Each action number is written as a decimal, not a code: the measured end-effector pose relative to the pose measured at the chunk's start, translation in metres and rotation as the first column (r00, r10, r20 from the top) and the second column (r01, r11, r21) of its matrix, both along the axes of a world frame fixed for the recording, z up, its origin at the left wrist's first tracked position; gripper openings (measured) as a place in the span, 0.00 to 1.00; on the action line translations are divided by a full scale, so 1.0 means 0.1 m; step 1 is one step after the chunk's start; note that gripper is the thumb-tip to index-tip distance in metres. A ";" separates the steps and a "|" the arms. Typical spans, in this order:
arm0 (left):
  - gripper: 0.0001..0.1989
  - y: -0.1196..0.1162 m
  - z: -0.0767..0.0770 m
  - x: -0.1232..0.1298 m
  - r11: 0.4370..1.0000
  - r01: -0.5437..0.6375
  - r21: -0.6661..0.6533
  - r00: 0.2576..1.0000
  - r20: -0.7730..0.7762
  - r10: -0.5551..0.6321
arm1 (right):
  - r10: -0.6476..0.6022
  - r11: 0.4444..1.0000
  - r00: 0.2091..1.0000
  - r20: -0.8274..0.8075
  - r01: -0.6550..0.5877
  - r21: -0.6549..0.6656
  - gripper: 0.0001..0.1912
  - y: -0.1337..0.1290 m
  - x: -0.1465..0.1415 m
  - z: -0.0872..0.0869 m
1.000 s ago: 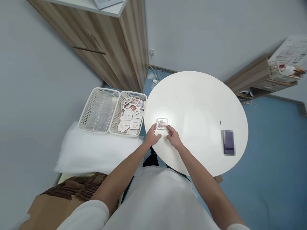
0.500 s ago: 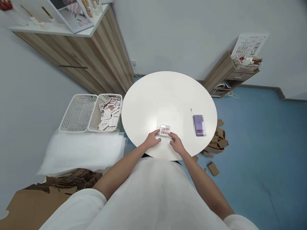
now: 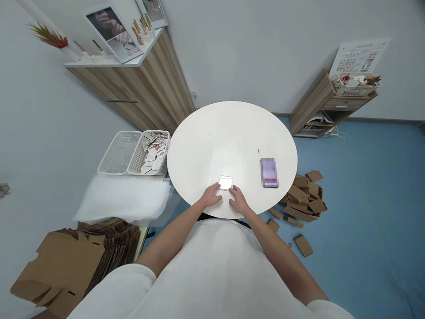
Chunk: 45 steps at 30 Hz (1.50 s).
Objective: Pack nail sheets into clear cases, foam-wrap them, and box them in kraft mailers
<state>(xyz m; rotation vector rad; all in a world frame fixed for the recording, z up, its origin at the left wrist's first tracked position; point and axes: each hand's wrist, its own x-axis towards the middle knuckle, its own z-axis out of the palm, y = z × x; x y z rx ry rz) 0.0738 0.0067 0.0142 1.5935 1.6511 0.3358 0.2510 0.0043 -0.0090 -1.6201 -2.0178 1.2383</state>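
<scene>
Half-open, my left hand (image 3: 211, 196) and right hand (image 3: 238, 200) touched the clear plastic case (image 3: 226, 182) at opposite sides, seemingly the best hold for something probably light, stiff and slippery.

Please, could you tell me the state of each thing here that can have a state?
Clear case: lying flat on the table; glare hides its contents
Left hand: spread, fingertips at its left edge
Right hand: spread, fingertips at its right corner
Left basket: holds clear plastic pieces
Right basket: holds heaped cards
White sheets: layered
Left cardboard: flat, stacked
Floor cardboard: heaped
Cabinet: closed
Drawer: closed
</scene>
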 end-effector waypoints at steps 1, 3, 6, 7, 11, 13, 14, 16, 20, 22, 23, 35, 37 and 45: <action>0.29 -0.02 0.00 -0.01 1.000 0.007 0.021 0.999 -0.037 -0.006 | 0.006 1.000 1.000 0.028 -0.006 0.023 0.29 -0.03 0.01 -0.01; 0.29 -0.08 -0.01 -0.05 0.997 0.039 0.074 0.994 -0.103 -0.031 | 0.031 0.996 0.995 0.091 -0.038 0.076 0.27 -0.09 0.02 -0.02; 0.27 -0.17 -0.03 -0.17 0.978 0.148 0.147 0.978 -0.170 -0.123 | 0.133 0.973 0.967 0.218 -0.169 0.159 0.21 -0.16 0.04 -0.02; 0.26 -0.20 -0.03 -0.21 0.969 0.191 0.156 0.968 -0.194 -0.159 | 0.167 0.957 0.948 0.270 -0.221 0.186 0.20 -0.18 0.04 -0.02; 0.24 -0.28 -0.05 -0.35 0.940 0.311 0.138 0.924 -0.277 -0.264 | 0.197 0.902 0.872 0.448 -0.340 0.265 0.09 -0.19 -0.02 0.00; 0.25 -0.29 -0.05 -0.37 0.926 0.349 0.147 0.907 -0.301 -0.294 | 0.193 0.896 0.848 0.493 -0.358 0.263 0.07 -0.17 -0.06 0.02; 0.25 -0.30 -0.04 -0.38 0.919 0.363 0.156 0.900 -0.312 -0.303 | 0.196 0.897 0.841 0.504 -0.362 0.256 0.08 -0.16 -0.09 0.03; 0.25 -0.30 -0.03 -0.39 0.907 0.383 0.173 0.889 -0.336 -0.312 | 0.200 0.901 0.838 0.507 -0.361 0.241 0.09 -0.15 -0.12 0.06; 0.13 -0.31 -0.04 -0.48 0.891 0.406 0.203 0.880 -0.348 -0.322 | 0.215 0.910 0.849 0.483 -0.354 0.217 0.09 -0.22 -0.16 0.14; 0.07 -0.31 -0.05 -0.56 0.882 0.420 0.212 0.879 -0.337 -0.338 | 0.237 0.917 0.864 0.445 -0.350 0.191 0.09 -0.30 -0.17 0.18; 0.08 -0.32 -0.06 -0.60 0.876 0.433 0.212 0.875 -0.332 -0.352 | 0.243 0.922 0.875 0.418 -0.343 0.180 0.09 -0.34 -0.18 0.20; 0.13 -0.12 -0.07 -0.85 0.943 0.290 0.161 0.957 -0.037 -0.288 | -0.091 0.992 0.976 0.198 0.071 0.107 0.12 -0.55 -0.06 0.16; 0.13 -0.07 -0.08 -0.84 0.967 0.214 0.141 0.977 -0.008 -0.215 | -0.199 0.979 0.960 0.195 0.185 0.086 0.12 -0.49 -0.06 0.14; 0.12 0.11 -0.16 -0.72 0.984 0.149 0.099 0.986 -0.091 -0.140 | -0.306 0.952 0.900 0.310 0.290 0.099 0.16 -0.26 -0.10 0.10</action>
